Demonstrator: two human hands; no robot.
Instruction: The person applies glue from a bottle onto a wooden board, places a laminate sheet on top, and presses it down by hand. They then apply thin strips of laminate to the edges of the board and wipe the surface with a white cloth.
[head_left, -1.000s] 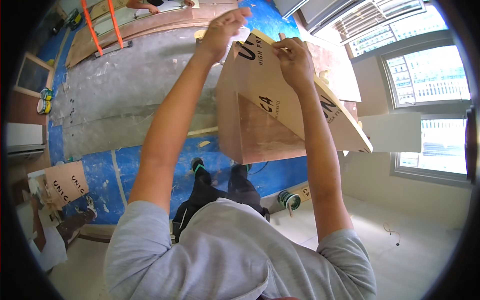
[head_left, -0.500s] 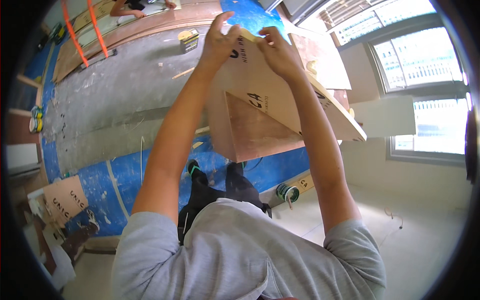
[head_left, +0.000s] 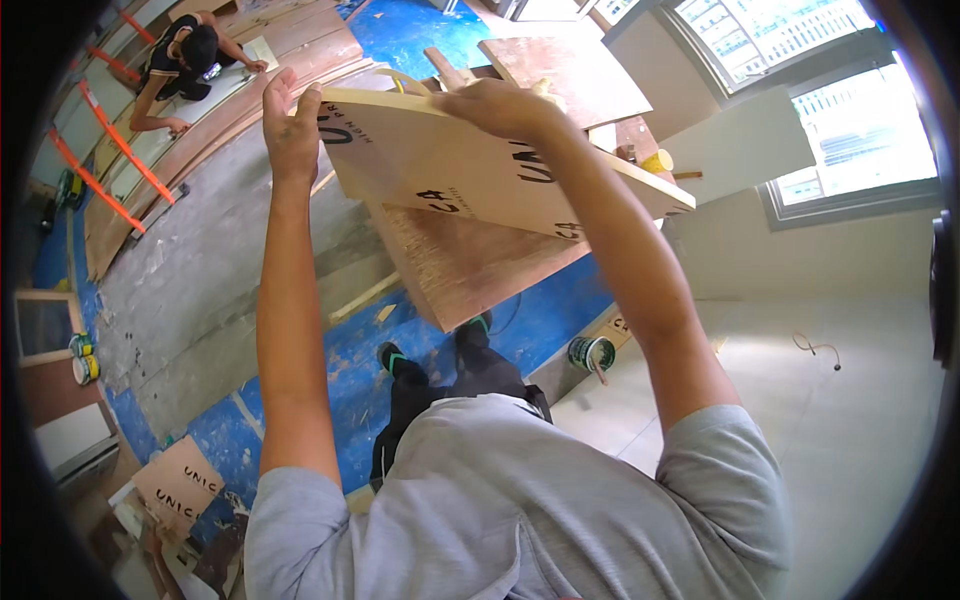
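A flat pale wooden board [head_left: 400,165] with dark printing on its face is held up tilted above a brown wooden worktop [head_left: 480,250]. My left hand [head_left: 292,130] grips its far left corner, thumb on the near face and fingers behind. My right hand [head_left: 505,110] is closed over the board's upper edge, with its fingertips partly hidden. The board's lower right part passes behind my right forearm. Much of the worktop lies hidden under the board.
A person [head_left: 195,50] crouches at long planks at the far left, near orange straight bars [head_left: 125,145]. Beyond the board lies another flat panel [head_left: 570,75]. A paint can [head_left: 592,353] stands right of my feet. Blue sheeting [head_left: 340,375] covers part of the floor.
My hands have moved apart, the left one going left and down along the board. The board's far edge now slants more sideways. The view has turned, and more of the other person shows.
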